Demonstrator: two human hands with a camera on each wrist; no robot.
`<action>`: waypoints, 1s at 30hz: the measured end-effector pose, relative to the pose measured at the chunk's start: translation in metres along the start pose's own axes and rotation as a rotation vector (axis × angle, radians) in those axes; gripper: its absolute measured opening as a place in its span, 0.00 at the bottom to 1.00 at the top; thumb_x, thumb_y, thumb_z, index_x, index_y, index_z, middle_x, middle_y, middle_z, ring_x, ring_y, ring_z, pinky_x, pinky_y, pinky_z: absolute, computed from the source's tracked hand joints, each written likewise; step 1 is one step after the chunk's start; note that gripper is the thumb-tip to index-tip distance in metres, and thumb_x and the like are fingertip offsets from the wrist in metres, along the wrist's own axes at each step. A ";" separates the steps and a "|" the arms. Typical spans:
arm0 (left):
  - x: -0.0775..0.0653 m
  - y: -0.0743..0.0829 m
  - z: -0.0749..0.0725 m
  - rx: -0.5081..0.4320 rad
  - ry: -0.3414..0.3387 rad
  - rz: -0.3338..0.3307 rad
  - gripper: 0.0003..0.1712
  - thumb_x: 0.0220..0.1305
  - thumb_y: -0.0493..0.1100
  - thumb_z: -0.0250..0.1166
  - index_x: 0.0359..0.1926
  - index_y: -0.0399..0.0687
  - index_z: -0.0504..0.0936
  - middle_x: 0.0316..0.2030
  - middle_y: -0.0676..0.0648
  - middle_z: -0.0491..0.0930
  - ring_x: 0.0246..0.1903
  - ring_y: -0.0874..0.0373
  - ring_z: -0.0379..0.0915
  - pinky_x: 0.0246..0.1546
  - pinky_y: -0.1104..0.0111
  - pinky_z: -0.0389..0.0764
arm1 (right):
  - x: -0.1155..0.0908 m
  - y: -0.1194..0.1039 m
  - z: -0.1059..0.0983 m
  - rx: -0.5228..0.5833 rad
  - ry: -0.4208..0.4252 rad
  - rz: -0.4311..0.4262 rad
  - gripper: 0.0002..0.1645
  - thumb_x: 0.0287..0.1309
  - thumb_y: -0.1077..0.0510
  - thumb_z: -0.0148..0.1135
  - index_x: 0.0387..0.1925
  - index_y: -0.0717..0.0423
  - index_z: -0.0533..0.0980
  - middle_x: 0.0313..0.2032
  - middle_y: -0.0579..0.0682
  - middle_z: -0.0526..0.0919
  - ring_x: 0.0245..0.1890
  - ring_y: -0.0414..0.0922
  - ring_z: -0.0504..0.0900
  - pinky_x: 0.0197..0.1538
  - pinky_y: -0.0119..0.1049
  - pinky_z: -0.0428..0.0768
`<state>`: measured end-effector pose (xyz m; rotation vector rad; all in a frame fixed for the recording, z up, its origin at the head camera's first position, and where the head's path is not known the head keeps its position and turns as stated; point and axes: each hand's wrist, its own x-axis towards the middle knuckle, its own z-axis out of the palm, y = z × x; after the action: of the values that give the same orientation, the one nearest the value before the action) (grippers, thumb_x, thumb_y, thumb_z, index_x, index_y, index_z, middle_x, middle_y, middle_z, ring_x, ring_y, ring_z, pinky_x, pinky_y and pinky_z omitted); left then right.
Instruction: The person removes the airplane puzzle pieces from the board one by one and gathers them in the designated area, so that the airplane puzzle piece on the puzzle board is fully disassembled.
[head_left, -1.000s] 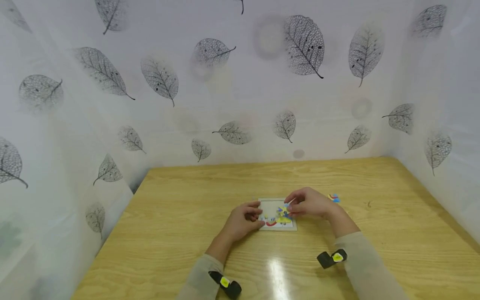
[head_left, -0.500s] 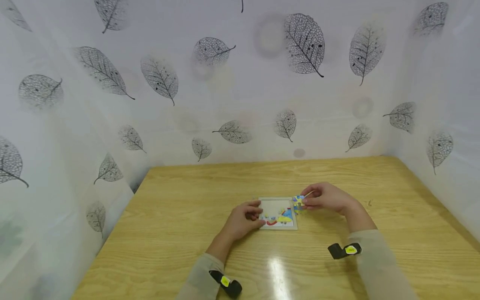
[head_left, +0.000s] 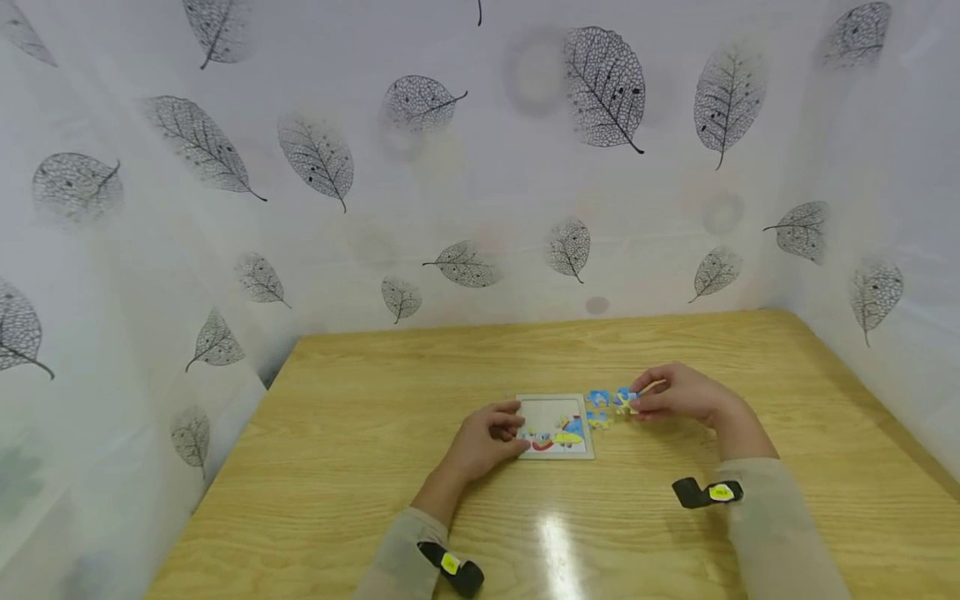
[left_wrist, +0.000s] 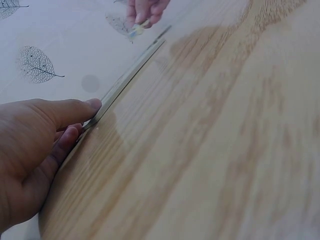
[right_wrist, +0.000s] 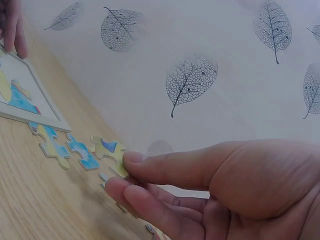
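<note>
Right wrist view — right hand (right_wrist: pixel 215 185) pinches a yellow-and-blue puzzle piece (right_wrist: pixel 114 152) beside loose pieces (right_wrist: pixel 82 152), right of the tray (head_left: pixel 589 442), whose left edge the left hand (head_left: pixel 483 439) grips. Danger: one low, hasty sweep could scatter those loose pieces — easily.

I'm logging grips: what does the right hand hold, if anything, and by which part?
A flat yellow-and-blue jigsaw piece, pinched by its yellow edge.

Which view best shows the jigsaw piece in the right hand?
Right wrist view: the jigsaw piece appears largest, its yellow and blue print distinct. Head view shows it small; left wrist view, only a small, blurred patch.
</note>
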<state>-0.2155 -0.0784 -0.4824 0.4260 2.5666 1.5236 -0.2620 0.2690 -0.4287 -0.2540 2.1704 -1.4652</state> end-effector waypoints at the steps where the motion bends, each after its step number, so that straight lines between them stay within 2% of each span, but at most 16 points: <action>1: 0.000 0.000 0.000 0.000 0.000 0.000 0.18 0.58 0.41 0.74 0.50 0.43 0.87 0.66 0.50 0.75 0.41 0.64 0.75 0.42 0.77 0.77 | -0.001 0.000 -0.001 -0.005 0.004 0.016 0.22 0.63 0.64 0.65 0.52 0.76 0.72 0.37 0.56 0.85 0.37 0.45 0.87 0.43 0.37 0.86; 9: 0.000 0.000 0.000 0.001 -0.001 0.001 0.18 0.58 0.41 0.74 0.50 0.43 0.87 0.66 0.49 0.75 0.41 0.63 0.75 0.41 0.77 0.77 | -0.001 0.004 0.002 -0.066 0.030 0.103 0.16 0.61 0.64 0.67 0.45 0.72 0.75 0.31 0.52 0.85 0.28 0.40 0.84 0.36 0.35 0.86; 19: -0.001 -0.001 0.000 -0.008 0.003 0.004 0.18 0.58 0.41 0.74 0.50 0.43 0.87 0.65 0.48 0.75 0.41 0.63 0.76 0.42 0.77 0.77 | -0.004 -0.011 0.017 -0.262 0.188 0.166 0.14 0.51 0.65 0.73 0.35 0.70 0.78 0.28 0.53 0.81 0.21 0.39 0.82 0.30 0.35 0.84; 23: 0.000 0.000 0.000 -0.010 0.002 0.005 0.18 0.58 0.41 0.74 0.50 0.43 0.87 0.65 0.49 0.75 0.41 0.63 0.75 0.42 0.77 0.77 | -0.006 -0.014 0.018 -0.298 0.192 0.172 0.12 0.50 0.65 0.73 0.32 0.69 0.77 0.29 0.54 0.81 0.21 0.40 0.82 0.30 0.34 0.83; 30: -0.001 -0.001 0.000 -0.003 0.003 0.001 0.18 0.58 0.41 0.74 0.50 0.43 0.87 0.65 0.49 0.75 0.41 0.63 0.75 0.42 0.77 0.77 | -0.007 -0.015 0.018 -0.279 0.182 0.165 0.12 0.52 0.65 0.72 0.33 0.68 0.76 0.28 0.53 0.79 0.21 0.39 0.81 0.30 0.34 0.84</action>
<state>-0.2152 -0.0794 -0.4830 0.4254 2.5667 1.5295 -0.2491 0.2509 -0.4181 -0.0348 2.4777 -1.1317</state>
